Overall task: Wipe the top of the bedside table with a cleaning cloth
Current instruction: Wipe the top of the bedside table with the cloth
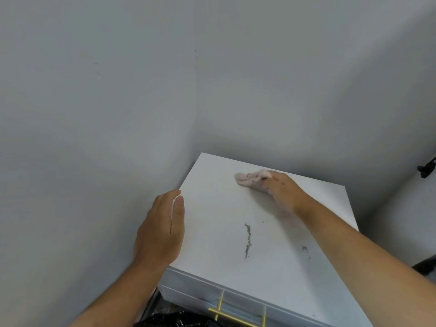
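The white bedside table (219,232) stands in a room corner. Its top carries a grey dirt streak (247,240) near the middle and a fainter smudge (305,251) to the right. My right hand (282,191) presses a pale pink cleaning cloth (251,179) flat on the far part of the top, close to the back edge. My left hand (162,230) hovers at the table's left edge with fingers straight and together, holding nothing.
Grey walls meet right behind the table. A drawer front with a brass handle (236,315) shows below the top. A black plastic bag (174,320) lies at the bottom left. A dark object (427,169) sticks out at the right edge.
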